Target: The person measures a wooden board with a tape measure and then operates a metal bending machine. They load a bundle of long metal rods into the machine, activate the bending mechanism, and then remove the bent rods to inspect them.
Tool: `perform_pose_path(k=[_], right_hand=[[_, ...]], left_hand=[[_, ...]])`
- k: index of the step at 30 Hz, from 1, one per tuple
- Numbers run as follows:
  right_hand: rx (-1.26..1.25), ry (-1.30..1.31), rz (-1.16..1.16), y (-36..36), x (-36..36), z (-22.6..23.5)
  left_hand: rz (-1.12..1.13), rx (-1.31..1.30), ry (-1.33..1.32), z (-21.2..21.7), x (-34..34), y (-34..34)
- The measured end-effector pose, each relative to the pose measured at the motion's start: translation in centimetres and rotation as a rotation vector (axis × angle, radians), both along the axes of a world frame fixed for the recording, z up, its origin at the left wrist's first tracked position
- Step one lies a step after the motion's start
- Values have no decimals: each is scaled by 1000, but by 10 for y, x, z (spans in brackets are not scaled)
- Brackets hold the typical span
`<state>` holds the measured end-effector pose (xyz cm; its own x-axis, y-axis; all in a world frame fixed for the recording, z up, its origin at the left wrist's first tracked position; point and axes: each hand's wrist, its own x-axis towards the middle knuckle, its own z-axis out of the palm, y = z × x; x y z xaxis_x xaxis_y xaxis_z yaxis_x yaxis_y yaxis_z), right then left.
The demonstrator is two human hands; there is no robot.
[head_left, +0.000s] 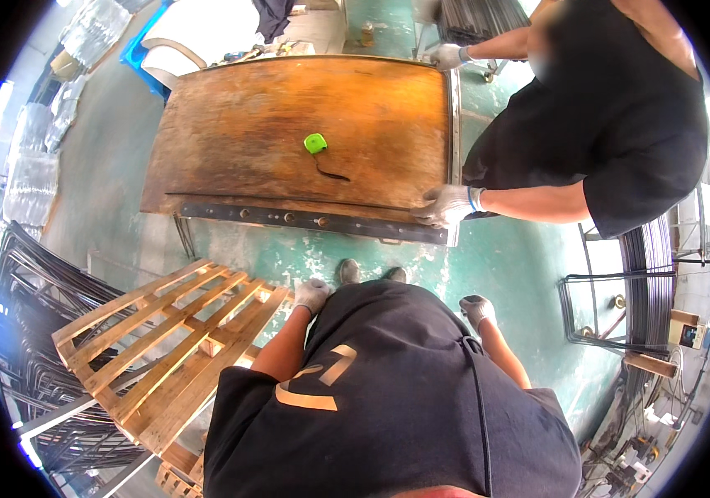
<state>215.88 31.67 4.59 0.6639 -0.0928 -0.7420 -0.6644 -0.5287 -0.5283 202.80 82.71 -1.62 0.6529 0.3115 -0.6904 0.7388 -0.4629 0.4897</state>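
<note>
Wearer faces the long side of a worn wooden-topped desk [230, 124], shoes [348, 271] on the green floor [529, 274]. Slatted wooden pallet [181, 336] at wearer's left, its corner just beside the left grip; bent black metal rods [36, 307] lie beyond and partly below it. How the pallet is propped, cannot tell.

Risks, my judgement: an outward swing of the left arm could knock the pallet corner, and if its support is loose it might shift onto the rods or toward the shoes. Co-worker [620, 124] stands at the desk's right end, near glove [448, 205] on the corner, far glove [448, 56] at the other corner. A sudden pull or lift there could set the green tape measure [315, 144] sliding; it lies loose mid-top, dark strap [334, 176] trailing. Fingers could also be pinched along the metal edge strip [264, 215].

Grip: left grip [312, 295], gloved, low beside the body, fingers look loosely curled; whether it touches the pallet, cannot tell. Right grip [477, 310], gloved, out to the right over the floor, apart from the desk; looks part-curled, nothing visible in it. Exact opening of either, and anything hidden in the palms, cannot tell.
</note>
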Motion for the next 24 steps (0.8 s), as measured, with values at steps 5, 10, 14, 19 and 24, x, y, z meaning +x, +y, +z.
perform_pose_path(k=[5,10,14,19,24], right_hand=[[-17,6,16,2,1,4],[-39,-2,50,5,2,11],[-44,5,49,6,1,11],[-38,7,45,8,1,17],[-68,7,60,-1,1,2]], left_hand=[[-63,91,-8,7,2,-2],[-10,107,-14,26,3,-7],[-32,127,-20,34,4,-8],[-36,144,-36,22,-2,-7],[35,92,-12,23,-3,-10]])
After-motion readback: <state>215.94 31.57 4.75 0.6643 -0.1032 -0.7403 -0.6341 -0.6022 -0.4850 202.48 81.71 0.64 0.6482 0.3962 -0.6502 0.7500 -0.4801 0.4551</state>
